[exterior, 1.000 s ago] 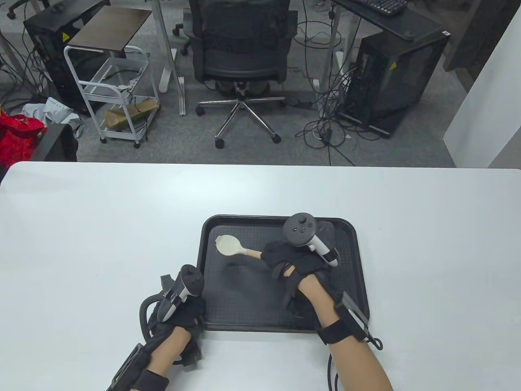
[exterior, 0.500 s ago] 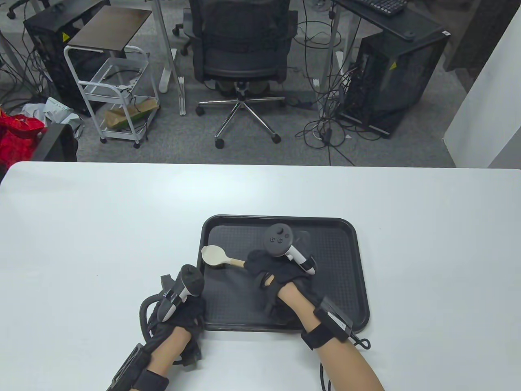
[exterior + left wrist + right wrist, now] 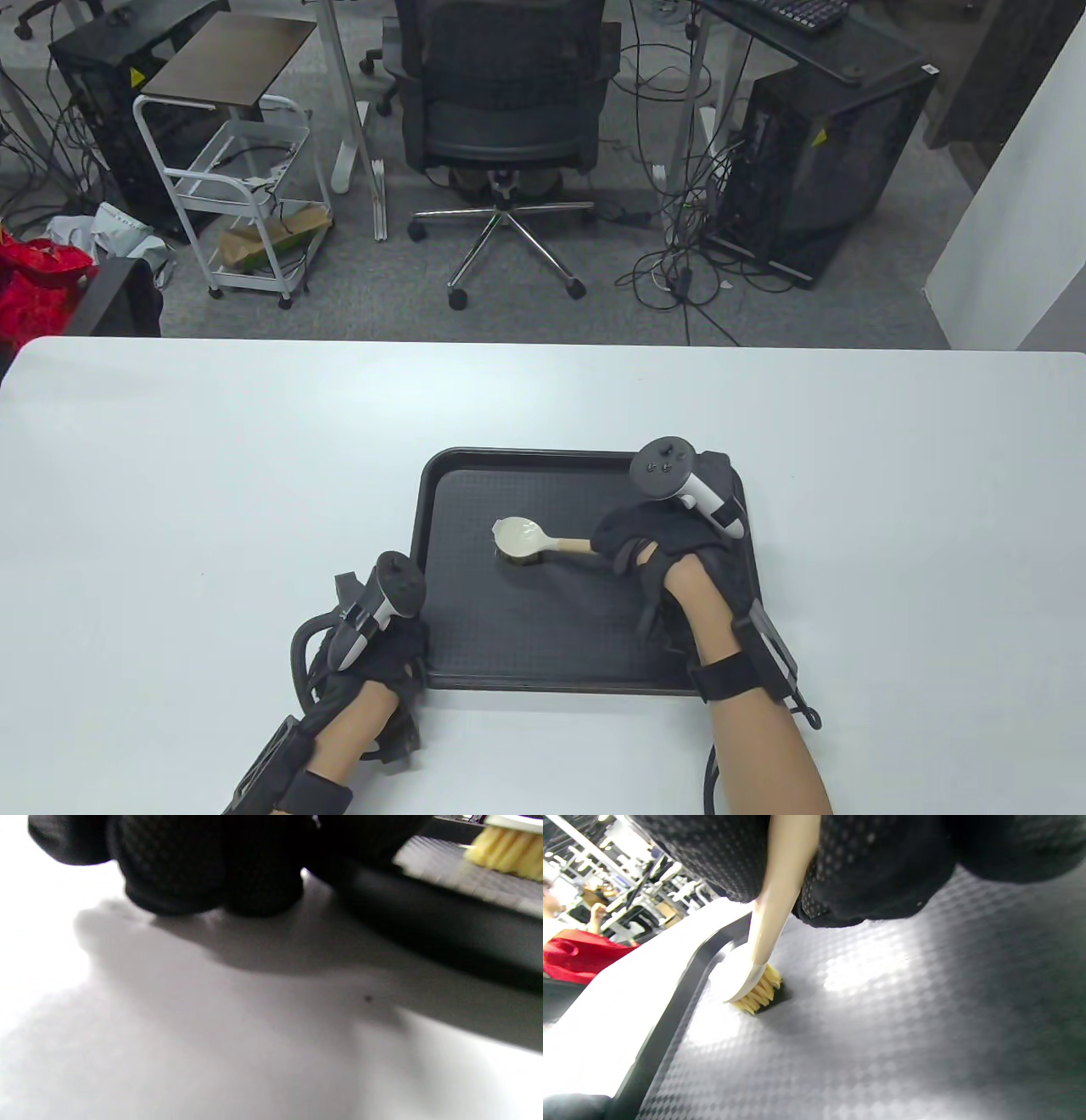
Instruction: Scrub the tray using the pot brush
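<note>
A black tray [image 3: 585, 459] lies on the white table near me. My right hand [image 3: 649, 543] grips the pale handle of the pot brush [image 3: 522, 538], whose white head sits left of the tray's middle. In the right wrist view the brush's [image 3: 742, 978] yellow bristles press on the tray's textured floor [image 3: 891, 1018], with my right hand [image 3: 874, 870] curled round the handle above. My left hand [image 3: 382, 654] sits at the tray's front-left corner. Seen from the left wrist, its curled fingers [image 3: 203, 870] rest on the table against the tray's rim [image 3: 445, 916].
The white table [image 3: 170, 475] stretches wide on both sides of the tray. Beyond its far edge stand an office chair [image 3: 505, 102], a white cart [image 3: 246, 195] and a black computer case [image 3: 823, 144] on the floor.
The brush head swept from the tray's back-left part to its left edge, then right toward the middle. My right hand moved right with it. My left hand stayed put.
</note>
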Tool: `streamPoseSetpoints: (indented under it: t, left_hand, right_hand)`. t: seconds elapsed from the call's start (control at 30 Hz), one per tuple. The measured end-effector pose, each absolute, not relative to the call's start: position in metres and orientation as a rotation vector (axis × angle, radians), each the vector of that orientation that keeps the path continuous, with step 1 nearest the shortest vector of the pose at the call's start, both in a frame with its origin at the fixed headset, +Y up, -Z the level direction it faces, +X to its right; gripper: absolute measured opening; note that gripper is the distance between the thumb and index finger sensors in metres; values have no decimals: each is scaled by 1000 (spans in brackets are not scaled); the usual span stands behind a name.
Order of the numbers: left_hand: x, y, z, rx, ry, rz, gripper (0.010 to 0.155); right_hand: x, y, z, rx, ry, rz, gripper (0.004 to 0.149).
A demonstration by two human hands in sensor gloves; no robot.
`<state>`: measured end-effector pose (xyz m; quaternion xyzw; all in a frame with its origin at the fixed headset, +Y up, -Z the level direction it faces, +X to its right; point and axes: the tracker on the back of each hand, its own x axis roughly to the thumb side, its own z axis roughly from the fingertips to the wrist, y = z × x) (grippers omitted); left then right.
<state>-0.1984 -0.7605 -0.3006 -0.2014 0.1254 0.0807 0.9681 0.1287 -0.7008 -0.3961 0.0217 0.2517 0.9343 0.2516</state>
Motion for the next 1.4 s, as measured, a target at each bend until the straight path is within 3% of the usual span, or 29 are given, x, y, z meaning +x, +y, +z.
streamPoseSetpoints:
  t: [0.6, 1.13, 1.23, 1.4]
  left_hand:
    - [-198, -761, -301, -408, 254, 162, 60]
    - [-198, -761, -301, -409, 256, 161, 60]
    - [-198, -761, -301, -408, 255, 155, 60]
    - [-198, -761, -301, -406, 256, 160, 60]
  right_hand:
    - [266, -700, -393, -318, 623, 2424, 45]
    - [354, -700, -366, -595, 517, 2300, 44]
    - [349, -692, -366, -552, 501, 2311, 45]
    - [303, -670, -376, -282, 432, 2337, 46]
